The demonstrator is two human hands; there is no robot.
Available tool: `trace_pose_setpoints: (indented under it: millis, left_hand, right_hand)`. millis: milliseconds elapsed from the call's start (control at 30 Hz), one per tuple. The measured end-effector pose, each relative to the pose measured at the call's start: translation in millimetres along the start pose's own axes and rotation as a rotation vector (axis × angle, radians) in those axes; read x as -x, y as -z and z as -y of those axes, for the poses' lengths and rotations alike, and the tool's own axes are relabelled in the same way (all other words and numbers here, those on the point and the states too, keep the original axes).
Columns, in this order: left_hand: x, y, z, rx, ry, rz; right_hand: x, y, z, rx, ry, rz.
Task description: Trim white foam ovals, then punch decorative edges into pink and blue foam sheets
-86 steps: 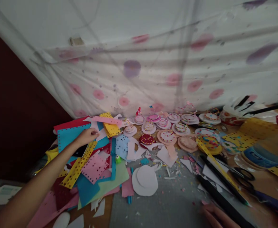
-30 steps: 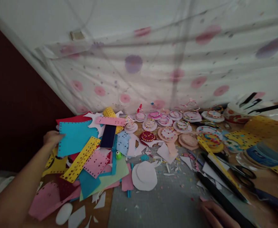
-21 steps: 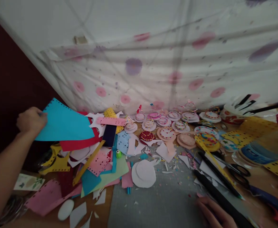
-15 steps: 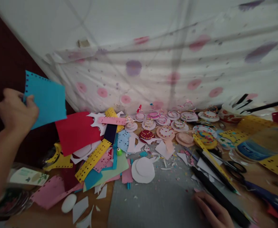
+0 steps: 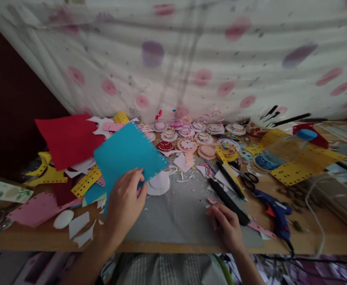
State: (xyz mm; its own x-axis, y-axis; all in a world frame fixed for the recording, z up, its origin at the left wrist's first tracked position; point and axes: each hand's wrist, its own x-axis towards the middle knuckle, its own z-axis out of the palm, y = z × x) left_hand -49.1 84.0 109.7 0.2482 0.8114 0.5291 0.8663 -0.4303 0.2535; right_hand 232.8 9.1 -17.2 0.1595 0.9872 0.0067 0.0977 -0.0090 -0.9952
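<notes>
A blue foam sheet [image 5: 128, 154] with a row of small holes along its edge is pinched between the thumb and fingers of my left hand [image 5: 128, 190]. The sheet hangs tilted over the left of the grey mat [image 5: 173, 221], partly covering some white paper discs [image 5: 160, 184]. My right hand [image 5: 225, 221] rests on the mat's right side, its fingers curled and closed. A bit of pink [image 5: 211, 200] shows at its fingertips; what lies under the fingers is hidden. Just beyond that hand is a thick black tube-like tool [image 5: 228, 201].
Small decorated foam hats [image 5: 188, 144] stand in rows at the back. Red foam [image 5: 69, 138] and mixed scraps lie left. At right are scissors [image 5: 249, 179], a blue glue gun [image 5: 275, 211], a water bottle [image 5: 283, 152], yellow perforated sheets [image 5: 306, 162] and a white cord [image 5: 314, 206].
My left hand has brought the blue sheet from the far left, over the red foam, to above the mat. My right hand stays at the mat's right side. The view has tilted down.
</notes>
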Motion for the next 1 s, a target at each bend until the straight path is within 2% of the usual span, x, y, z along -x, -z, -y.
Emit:
trace_pose_setpoints:
  millis: [100,200,333,533,633,700,800,867,900,933,967,1000]
  left_hand:
    - [25,-29.6,-16,0.133,0.192,0.034]
    - [44,-47.9,-34,0.257,0.286,0.109]
    - [62,-62.3,-55,0.375,0.291,0.222]
    - [74,-73.0,-71,0.484,0.22,0.324]
    - [75,-65.3,-77,0.586,0.196,0.366]
    - [76,-53.2,-78,0.718,0.235,0.433]
    - [79,-30.5,-73,0.93,0.387,0.647]
    - [84,-17.3,-60,1.019,0.521,0.828]
    - [87,-12.1,-52,1.033,0.606,0.882]
    - [90,-7.7,-42,1.039,0.692,0.883]
    - [94,-4.2,-31,1.02,0.803,0.821]
    - [96,-1.4,-20,0.988,0.931,0.702]
  right_hand:
    - [-2,0,3,0.03,-0.001,0.049]
    - [-1,1,8,0.052,-0.043,0.095]
    - [0,-4,21,0.102,-0.077,0.127]
    - [-5,-28,45,0.126,-0.196,0.231]
    - [-13,-37,47,0.153,-0.23,0.217]
    - [-18,-39,45,0.176,-0.239,0.18]
    - [-21,-38,43,0.164,-0.299,0.174]
    - [-21,-36,43,0.139,-0.331,0.193]
    - [-21,-34,44,0.137,-0.333,0.195]
    - [-21,-31,44,0.143,-0.334,0.183]
    - [-21,-28,44,0.155,-0.337,0.162]
    - [-22,-25,45,0.171,-0.346,0.136]
